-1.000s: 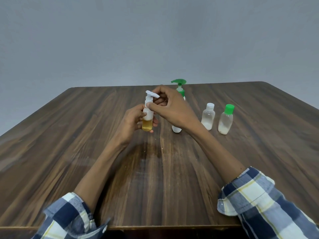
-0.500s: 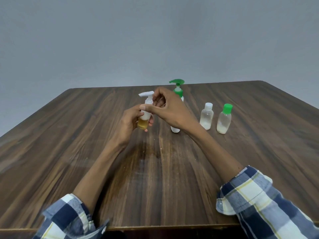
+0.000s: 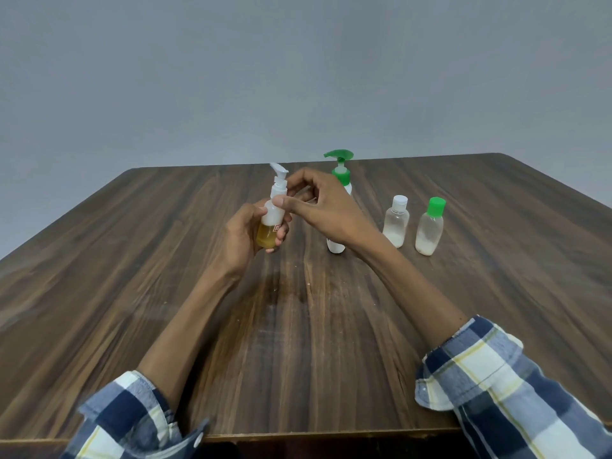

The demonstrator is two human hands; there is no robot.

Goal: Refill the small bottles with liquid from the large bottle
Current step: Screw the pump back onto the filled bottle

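A small bottle of amber liquid (image 3: 266, 235) with a white pump top (image 3: 278, 183) is held above the table by my left hand (image 3: 245, 238), which wraps its body. My right hand (image 3: 323, 210) pinches the white pump collar with thumb and fingers. Behind my right hand stands a large white bottle (image 3: 336, 247) with a green pump (image 3: 340, 162), mostly hidden. To the right stand two small clear bottles with a little white liquid: one with a white cap (image 3: 395, 221), one with a green cap (image 3: 430, 226).
Everything sits on a dark wooden table (image 3: 165, 276) with a rounded far right corner. Its front edge runs just past my checked sleeves (image 3: 516, 392). A plain grey wall is behind.
The pump head has turned, its spout swinging from right to left and now pointing away. Both hands and the bottle stayed almost in place.
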